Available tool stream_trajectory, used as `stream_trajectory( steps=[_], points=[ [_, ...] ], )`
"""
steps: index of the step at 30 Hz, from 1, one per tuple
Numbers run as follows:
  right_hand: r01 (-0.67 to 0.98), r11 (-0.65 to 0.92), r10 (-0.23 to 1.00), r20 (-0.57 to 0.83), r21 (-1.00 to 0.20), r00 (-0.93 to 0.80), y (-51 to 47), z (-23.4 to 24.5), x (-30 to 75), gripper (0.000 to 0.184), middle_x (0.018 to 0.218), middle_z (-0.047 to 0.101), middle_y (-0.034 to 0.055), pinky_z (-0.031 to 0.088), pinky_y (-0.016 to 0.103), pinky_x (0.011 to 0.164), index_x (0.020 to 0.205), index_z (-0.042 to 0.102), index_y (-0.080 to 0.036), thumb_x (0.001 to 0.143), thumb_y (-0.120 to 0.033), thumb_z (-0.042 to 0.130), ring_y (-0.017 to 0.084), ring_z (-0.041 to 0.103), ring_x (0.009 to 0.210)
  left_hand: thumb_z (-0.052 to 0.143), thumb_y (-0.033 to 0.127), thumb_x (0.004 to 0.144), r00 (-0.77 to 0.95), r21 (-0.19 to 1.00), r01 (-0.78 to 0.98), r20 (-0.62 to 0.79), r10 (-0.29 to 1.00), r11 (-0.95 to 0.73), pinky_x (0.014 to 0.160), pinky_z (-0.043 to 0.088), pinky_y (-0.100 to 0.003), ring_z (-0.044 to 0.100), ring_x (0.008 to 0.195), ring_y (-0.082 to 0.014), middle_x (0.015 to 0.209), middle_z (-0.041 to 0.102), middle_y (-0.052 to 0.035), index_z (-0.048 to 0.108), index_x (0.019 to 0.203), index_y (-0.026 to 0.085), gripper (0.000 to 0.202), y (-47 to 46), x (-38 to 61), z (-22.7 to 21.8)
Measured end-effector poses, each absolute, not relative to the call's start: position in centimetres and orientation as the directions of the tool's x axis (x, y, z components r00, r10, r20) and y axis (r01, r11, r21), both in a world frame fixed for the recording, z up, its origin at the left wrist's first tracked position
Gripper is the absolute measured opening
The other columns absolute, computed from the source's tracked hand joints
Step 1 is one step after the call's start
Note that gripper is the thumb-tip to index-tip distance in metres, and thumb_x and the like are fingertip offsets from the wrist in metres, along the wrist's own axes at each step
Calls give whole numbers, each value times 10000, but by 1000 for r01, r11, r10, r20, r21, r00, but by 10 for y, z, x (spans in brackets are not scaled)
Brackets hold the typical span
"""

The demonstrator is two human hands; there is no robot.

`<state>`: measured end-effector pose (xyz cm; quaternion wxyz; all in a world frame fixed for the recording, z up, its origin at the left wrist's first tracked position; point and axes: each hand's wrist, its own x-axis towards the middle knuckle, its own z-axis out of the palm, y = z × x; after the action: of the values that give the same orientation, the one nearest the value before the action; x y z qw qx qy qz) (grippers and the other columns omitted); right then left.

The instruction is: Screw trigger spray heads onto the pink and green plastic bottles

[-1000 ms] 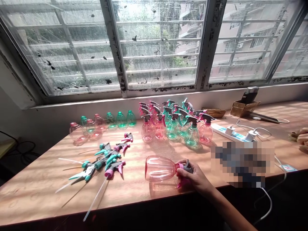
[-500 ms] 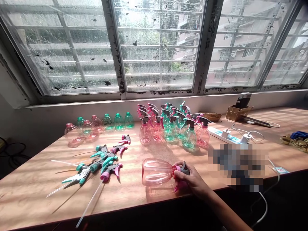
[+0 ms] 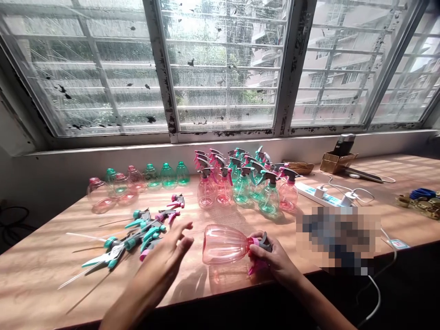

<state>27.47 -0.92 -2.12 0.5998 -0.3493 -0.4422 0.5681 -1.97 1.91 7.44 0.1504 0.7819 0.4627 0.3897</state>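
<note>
Right hand (image 3: 275, 257): fingers closed round trigger sprayer (image 3: 264, 244)
Left hand (image 3: 168, 253): fingers parted, empty
Pink bottle (image 3: 223, 245): could droop, gripped one-ended

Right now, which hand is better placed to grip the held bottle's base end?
Left, I'd say. The left hand is open, holding nothing, close to that end of the bottle. The right hand is occupied, gripping the sprayer at the opposite end.
</note>
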Motion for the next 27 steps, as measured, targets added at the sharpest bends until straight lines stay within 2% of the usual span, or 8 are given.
stream_trajectory(
  steps=[2,4,7,12,16,20,24,27],
  points=[
    [-363,115,989,139,-925,-40,-10,-21,275,413,693,707,-12,566,290,552,958,592,-195,752,-422,868,158,665,539,459,536,1006,372,581,636,345,861,-508,799,611,-396,727,958,-285,1211,726,-83,617,1340,290,444,15,-10,62],
    [-353,115,990,137,-929,-37,-11,-22,275,412,695,702,-15,575,298,542,962,590,-196,754,-422,866,161,663,537,434,565,999,391,557,673,292,873,-488,921,571,-458,685,1100,-327,1260,710,-85,598,1367,286,490,12,1,46],
    [-316,116,991,133,-942,-32,-11,-22,277,390,709,711,-12,575,285,555,965,597,-193,769,-406,859,154,668,554,496,570,970,346,551,680,342,874,-484,1046,478,-536,605,1237,-365,1298,691,-112,651,1295,246,484,11,12,23],
    [-274,137,990,143,-952,-2,-10,-22,278,397,698,712,-16,575,270,542,959,601,-187,766,-423,856,148,675,542,496,461,1008,352,575,593,443,824,-563,1100,450,-497,529,1350,-334,1425,605,-124,594,1373,265,426,15,15,3],
    [-289,131,991,137,-948,-2,-10,-22,278,416,707,713,-11,599,297,523,971,588,-190,771,-449,845,160,678,530,531,338,1018,333,535,528,584,740,-660,1126,434,-465,472,1403,-300,1543,479,-107,446,1496,318,486,15,15,0],
    [-298,146,987,158,-943,-18,-11,-21,278,433,688,707,-8,606,305,520,982,593,-187,756,-447,857,167,671,528,565,241,1007,329,463,466,700,634,-754,1130,430,-459,526,1355,-276,1483,549,-70,442,1483,379,510,12,16,-3],
    [-284,153,987,161,-947,-6,-13,-20,277,440,645,702,-21,604,309,522,991,587,-199,755,-457,854,172,667,507,669,357,940,278,623,433,595,754,-651,1043,529,-434,529,1361,-308,1457,571,-102,504,1410,305,501,10,18,-5],
    [-213,144,987,155,-966,-37,-15,-19,277,423,634,717,-18,602,308,524,993,584,-205,771,-455,843,181,684,500,636,428,947,214,704,407,545,811,-581,1053,524,-453,576,1316,-319,1383,629,-125,583,1279,245,383,9,20,-4]
  ],
)
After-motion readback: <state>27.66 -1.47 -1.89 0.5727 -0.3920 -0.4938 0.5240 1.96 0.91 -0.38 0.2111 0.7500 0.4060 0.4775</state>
